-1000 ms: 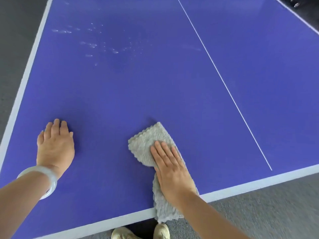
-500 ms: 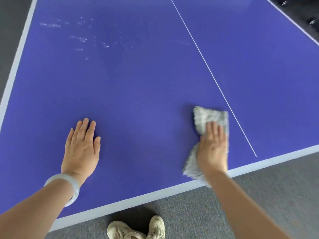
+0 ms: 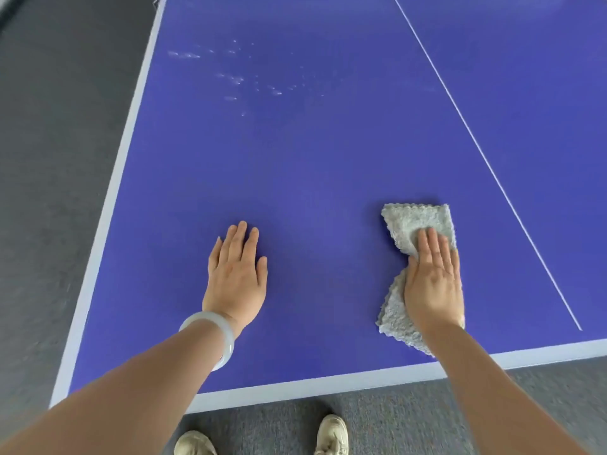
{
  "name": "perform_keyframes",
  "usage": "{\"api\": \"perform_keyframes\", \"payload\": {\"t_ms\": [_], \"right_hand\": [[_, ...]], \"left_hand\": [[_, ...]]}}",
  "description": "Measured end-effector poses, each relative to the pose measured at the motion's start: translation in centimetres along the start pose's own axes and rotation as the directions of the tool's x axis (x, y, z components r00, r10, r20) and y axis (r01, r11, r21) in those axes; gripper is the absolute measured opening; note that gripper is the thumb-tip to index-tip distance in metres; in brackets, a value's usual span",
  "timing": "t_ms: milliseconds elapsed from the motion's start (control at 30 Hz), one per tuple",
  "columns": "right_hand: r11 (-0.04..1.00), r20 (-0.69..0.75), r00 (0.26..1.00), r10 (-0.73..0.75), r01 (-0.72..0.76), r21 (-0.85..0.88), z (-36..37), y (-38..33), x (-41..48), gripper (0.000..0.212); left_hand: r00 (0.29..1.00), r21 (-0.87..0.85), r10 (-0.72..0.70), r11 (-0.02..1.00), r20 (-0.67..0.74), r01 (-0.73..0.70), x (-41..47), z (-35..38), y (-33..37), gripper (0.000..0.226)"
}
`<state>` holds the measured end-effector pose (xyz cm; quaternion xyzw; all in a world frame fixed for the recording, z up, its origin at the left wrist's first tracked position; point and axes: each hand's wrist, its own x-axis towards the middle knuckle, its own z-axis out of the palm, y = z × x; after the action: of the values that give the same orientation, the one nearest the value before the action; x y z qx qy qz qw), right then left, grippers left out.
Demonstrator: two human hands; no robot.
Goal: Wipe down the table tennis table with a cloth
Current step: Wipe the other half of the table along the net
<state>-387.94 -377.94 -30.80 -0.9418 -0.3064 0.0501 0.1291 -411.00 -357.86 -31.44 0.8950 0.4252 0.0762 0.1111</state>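
The blue table tennis table [image 3: 312,165] fills the view, with white border lines and a thin white centre line [image 3: 486,159]. A grey fluffy cloth [image 3: 410,224] lies crumpled near the front edge, left of the centre line. My right hand [image 3: 433,277] presses flat on the cloth with straight fingers. My left hand [image 3: 236,274] rests flat on the bare blue surface to the left, a pale bangle on its wrist. Whitish smudges [image 3: 236,80] mark the table's far left area.
Grey carpet [image 3: 59,159] lies left of the table and in front of it. My two light shoes [image 3: 331,435] stand on the carpet just below the front white edge [image 3: 312,389]. The table's left white edge [image 3: 124,178] runs diagonally away.
My right hand slid the cloth from the middle rightward toward the centre line. My left hand shifted right along the surface, staying flat. The camera view also turned to the left.
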Motion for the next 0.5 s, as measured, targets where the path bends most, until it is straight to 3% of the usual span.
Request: {"api": "perform_keyframes", "payload": {"t_ms": [100,200,267,333,400,500], "right_hand": [[0.997,-0.058,0.996,0.072,-0.072,0.006,2.0,-5.8,-2.3,0.054],[0.994,0.014,0.994,-0.111,0.111,0.016,4.8,-13.4,-6.2,0.056],[0.977,0.064,0.975,-0.211,0.212,-0.009,6.4,-18.0,-8.3,0.059],[0.968,0.080,0.966,-0.247,0.250,-0.021,7.7,-21.7,-9.7,0.064],[0.972,0.083,0.969,-0.233,0.235,-0.022,8.5,-24.6,-10.3,0.064],[0.974,0.094,0.972,-0.216,0.222,-0.051,9.4,-27.6,-10.1,0.060]], "left_hand": [[1.000,-0.022,0.011,1.000,-0.017,-0.012,-0.1,0.2,-0.3,0.054],[0.998,-0.271,0.027,0.962,-0.056,-0.041,-0.1,-0.3,-0.8,0.046],[0.998,-0.584,-0.008,0.811,-0.056,-0.026,-0.4,-1.4,-1.8,0.043],[0.999,-0.719,-0.041,0.695,-0.036,0.003,-1.1,-2.5,-4.6,0.047],[0.996,-0.599,-0.020,0.800,-0.089,-0.037,-1.7,-3.7,-9.2,0.050],[0.991,-0.214,0.114,0.969,-0.066,-0.126,-0.5,-5.2,-17.2,0.051]]}}
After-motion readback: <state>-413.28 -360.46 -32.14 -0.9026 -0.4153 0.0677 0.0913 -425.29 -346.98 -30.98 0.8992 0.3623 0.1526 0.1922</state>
